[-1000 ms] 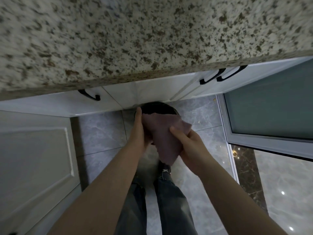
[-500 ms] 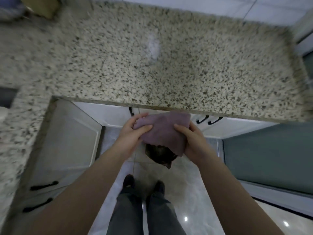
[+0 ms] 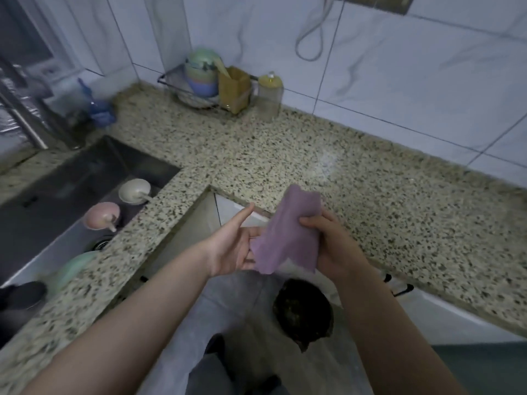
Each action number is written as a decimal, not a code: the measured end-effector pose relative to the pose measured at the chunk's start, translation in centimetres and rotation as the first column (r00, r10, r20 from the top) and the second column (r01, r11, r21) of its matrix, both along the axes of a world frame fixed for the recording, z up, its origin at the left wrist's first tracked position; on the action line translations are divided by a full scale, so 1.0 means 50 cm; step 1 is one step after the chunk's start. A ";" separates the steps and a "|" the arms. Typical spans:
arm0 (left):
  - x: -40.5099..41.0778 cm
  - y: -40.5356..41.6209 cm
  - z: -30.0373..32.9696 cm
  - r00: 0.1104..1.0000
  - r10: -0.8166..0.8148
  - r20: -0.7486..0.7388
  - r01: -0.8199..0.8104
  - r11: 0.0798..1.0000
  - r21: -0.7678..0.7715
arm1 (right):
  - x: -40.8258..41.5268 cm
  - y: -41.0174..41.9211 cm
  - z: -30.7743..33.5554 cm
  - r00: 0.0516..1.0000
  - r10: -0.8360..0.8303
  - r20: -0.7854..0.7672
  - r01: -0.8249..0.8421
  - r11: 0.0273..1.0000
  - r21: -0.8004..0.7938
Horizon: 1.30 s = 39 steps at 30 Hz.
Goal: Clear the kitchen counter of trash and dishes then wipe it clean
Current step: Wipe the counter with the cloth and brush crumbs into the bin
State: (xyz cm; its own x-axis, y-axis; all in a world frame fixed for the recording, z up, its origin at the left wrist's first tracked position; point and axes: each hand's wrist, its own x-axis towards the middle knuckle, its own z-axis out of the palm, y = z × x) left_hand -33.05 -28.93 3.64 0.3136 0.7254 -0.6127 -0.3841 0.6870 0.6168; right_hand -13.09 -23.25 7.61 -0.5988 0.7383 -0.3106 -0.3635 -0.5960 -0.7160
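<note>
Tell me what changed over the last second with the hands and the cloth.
The left hand let go of the purple cloth; its fingers now lie straight beside it. Both hands rose from over the trash bin to counter height. The right hand still grips the cloth.

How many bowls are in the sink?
3: a cream bowl at the sink's far side, a pink bowl beside it, and a blurry green bowl nearest, by the counter edge. More may be hidden.
</note>
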 end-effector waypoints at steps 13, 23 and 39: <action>-0.242 -0.047 -0.010 0.945 0.309 -0.111 -0.291 0.944 0.155 | -0.213 0.003 -0.036 0.980 0.118 0.159 -0.115 0.993 -0.024; -0.468 0.007 -0.004 0.651 0.564 -0.508 -0.154 0.754 0.639 | -0.431 0.046 -0.069 0.893 0.009 0.449 -0.103 0.977 0.186; -0.661 0.041 -0.012 0.524 0.508 -0.684 0.182 0.717 0.673 | -0.589 0.057 -0.069 0.820 -0.067 0.569 -0.109 0.957 0.270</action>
